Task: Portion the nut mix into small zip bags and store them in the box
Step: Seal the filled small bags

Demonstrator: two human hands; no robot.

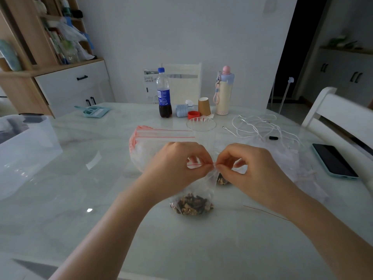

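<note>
One small zip bag point(198, 188), clear thin plastic with a red seal line, is held upright over the pale marbled tabletop point(80, 178), its base resting there with one clump of brown nut mix point(191, 205) at the bottom. A second small portion of nuts point(222, 181) in clear plastic shows just behind it, partly hidden by the right hand. Two hands: the left hand point(175, 168) has its fingers curled, pinching the bag's top edge at the seal; the right hand point(250, 170) pinches the same edge at its right end, thumb and forefinger pressed tight together. One stack of empty zip bags point(161, 134), flat and glossy with red strips, lies just beyond the hands. One storage box point(28, 142), translucent rigid plastic, stands at the left edge, well apart. Also: one cola bottle point(163, 93), one paper cup point(204, 107), one pastel flask point(224, 91), one coiled white cable point(256, 126), one dark-screened phone point(334, 161).
</note>
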